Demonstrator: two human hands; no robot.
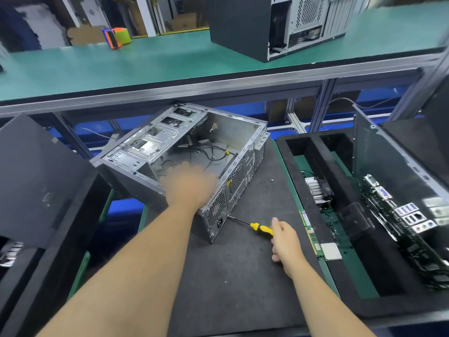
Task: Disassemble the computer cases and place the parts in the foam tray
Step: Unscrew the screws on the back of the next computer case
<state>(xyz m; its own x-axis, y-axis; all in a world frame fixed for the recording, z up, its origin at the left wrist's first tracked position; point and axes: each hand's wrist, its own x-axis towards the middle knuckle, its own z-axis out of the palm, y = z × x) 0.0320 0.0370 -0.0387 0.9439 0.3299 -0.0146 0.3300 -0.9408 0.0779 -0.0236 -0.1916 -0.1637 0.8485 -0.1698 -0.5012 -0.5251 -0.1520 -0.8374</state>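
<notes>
- Two hands are working at once; the left hand [188, 184] is reaching over the rear edge of the open computer case [184, 152], blurred, so whether its fingers are gripping anything I cannot tell.
- The right hand [283, 239] is curling around the butt of the yellow screwdriver [261, 228], whose shaft is pointing at the case's rear corner by the power socket.
- The case is lying on its side on the dark mat of the bench [243, 276], its side panel off; loose cables [211, 152] are trailing across its floor.
- A small loose screw [272, 180] is lying on the mat just right of the case.
- The foam tray [340, 276] is sitting to the right, already holding a heatsink fan [318, 190], a memory stick [309, 231], a processor chip [331, 251] and a motherboard [408, 220].
- Judging the step as loosening rear screws: steadying the case firmly with the left hand, seating the tip squarely before turning, and keeping freed screws from rolling away would be helping.
</notes>
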